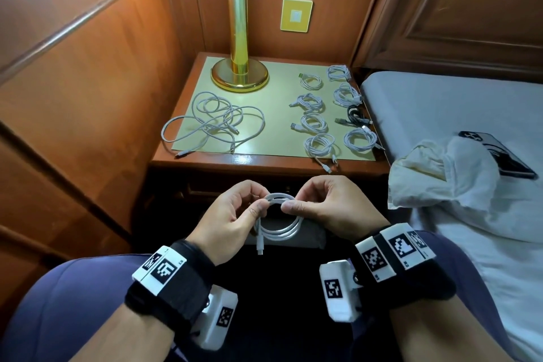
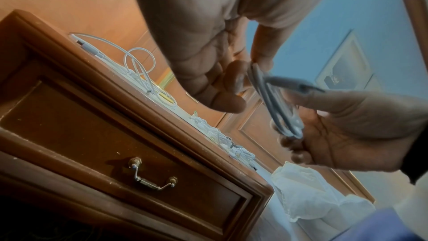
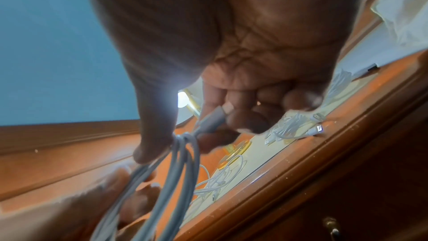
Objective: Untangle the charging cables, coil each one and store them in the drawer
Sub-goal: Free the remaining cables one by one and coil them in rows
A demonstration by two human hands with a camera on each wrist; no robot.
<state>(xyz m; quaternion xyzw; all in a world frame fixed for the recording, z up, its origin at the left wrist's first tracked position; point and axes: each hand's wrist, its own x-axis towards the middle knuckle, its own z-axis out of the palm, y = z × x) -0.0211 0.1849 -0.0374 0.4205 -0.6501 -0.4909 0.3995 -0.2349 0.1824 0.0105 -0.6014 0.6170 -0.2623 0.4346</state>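
Both hands are pinching one white cable [image 1: 277, 228] over my lap, in front of the nightstand [image 1: 264, 160]. My left hand [image 1: 235, 214] is holding the top of the coil between thumb and fingertips, so the loops are hanging stacked and not springing apart. My right hand [image 1: 326, 206] is pinching the same bundle just beside it; in the right wrist view its fingers [image 3: 243, 122] are curling round one plug end [image 3: 222, 113], which I judge I am wrapping round the loops to lock them. The other plug [image 1: 260, 248] is dangling free below the coil.

I am working close to my body because the cable needs both hands and slack, not a surface.

Further out, eight coiled cables are lying on the mat [image 1: 273, 97] in two columns on its right side, kept apart so they are not knotting again: seven white, and one black [image 1: 354, 114] in the outer column. On the left of the mat a loose tangle [image 1: 213, 122] is waiting; how many cables it holds I cannot tell. One lamp [image 1: 239, 38] is standing behind it.

The drawer [image 2: 129, 162] below is closed, its handle [image 2: 154, 176] untouched, so nothing is stored yet.
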